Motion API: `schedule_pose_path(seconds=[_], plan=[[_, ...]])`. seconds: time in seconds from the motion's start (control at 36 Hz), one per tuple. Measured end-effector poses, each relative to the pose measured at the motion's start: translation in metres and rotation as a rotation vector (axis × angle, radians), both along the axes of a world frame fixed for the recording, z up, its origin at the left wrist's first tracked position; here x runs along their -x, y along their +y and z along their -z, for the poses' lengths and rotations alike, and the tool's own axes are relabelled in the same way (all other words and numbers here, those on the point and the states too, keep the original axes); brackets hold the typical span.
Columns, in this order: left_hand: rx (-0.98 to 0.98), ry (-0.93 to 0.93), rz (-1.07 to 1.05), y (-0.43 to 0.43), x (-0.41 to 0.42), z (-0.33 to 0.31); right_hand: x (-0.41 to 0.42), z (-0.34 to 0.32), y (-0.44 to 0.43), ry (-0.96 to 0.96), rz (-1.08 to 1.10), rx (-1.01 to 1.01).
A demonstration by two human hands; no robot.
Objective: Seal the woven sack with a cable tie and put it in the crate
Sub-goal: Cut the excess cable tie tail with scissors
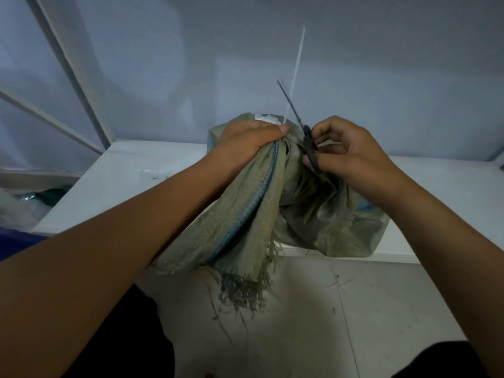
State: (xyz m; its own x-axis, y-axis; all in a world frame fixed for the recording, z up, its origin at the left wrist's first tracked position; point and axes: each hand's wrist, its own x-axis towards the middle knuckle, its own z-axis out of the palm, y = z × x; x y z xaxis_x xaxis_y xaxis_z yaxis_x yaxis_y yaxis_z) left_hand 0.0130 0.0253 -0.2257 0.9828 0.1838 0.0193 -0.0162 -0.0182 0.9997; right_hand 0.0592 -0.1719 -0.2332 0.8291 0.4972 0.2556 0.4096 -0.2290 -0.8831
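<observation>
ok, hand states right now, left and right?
Left hand: grips the gathered neck of the woven sack.
Right hand: holds the scissors, blades up beside the cable tie.

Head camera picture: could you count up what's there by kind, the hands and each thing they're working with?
Olive-green woven sack: 1
White plastic cable tie: 1
Pair of dark scissors: 1
Bare hands: 2 (left hand, right hand)
Total: 5
</observation>
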Motion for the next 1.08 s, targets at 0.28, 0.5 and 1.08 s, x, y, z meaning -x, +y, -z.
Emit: schedule_pose_path(seconds=[0.28,0.5,1.08], plan=[[0.117,-0.065,-0.044,0.008,0.000,-0.003,-0.005,0.003,-0.005,0.001,0.053,-0.042],[-0.147,-0.163,0.031,0.011,0.002,0.002,-0.010,0.007,-0.006,0.018,0.010,0.117],[-0.425,-0.057,0.155,0.023,0.002,-0.006,-0.008,0.006,-0.005,-0.237,0.041,0.339]])
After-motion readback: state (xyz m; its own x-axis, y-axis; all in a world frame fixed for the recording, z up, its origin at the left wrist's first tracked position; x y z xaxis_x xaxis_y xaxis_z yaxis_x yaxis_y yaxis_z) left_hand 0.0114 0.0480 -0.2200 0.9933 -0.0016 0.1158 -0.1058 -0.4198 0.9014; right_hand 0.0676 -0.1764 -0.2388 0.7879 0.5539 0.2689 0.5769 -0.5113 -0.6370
